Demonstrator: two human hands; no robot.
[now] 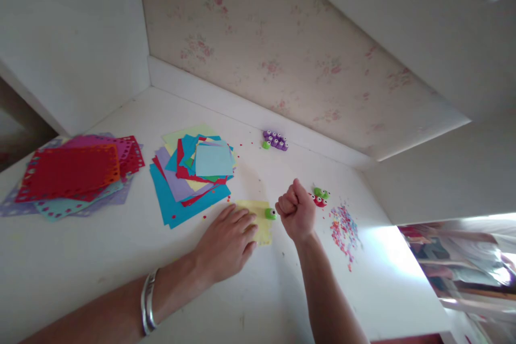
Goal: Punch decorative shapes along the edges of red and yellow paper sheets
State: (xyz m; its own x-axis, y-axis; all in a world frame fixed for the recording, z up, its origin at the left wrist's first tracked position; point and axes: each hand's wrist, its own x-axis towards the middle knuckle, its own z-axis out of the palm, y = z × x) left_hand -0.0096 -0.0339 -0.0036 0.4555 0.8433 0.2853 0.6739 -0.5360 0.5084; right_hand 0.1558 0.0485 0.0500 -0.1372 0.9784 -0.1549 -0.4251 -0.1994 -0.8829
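A small green craft punch (pixel 270 214) with an eye-like top sits at the right edge of a pale yellow paper sheet (pixel 264 234). My left hand (pixel 228 239) lies flat on the left part of that sheet, fingers stretched and pressing it to the white table. Just right of the green punch, my right hand (pixel 296 210) is raised in a fist with the thumb side up; nothing shows in it. Beyond the fist are red punches (pixel 320 201) and green punches (pixel 321 192), the red ones partly covered by the hand.
Loose coloured paper sheets (pixel 181 183) lie fanned left of centre. A stack of hole-edged sheets (pixel 72 172) is at the far left. Several purple punches (pixel 276 140) stand near the wall, one green punch (pixel 266 145) beside them. Paper confetti (pixel 344 228) is heaped at the right.
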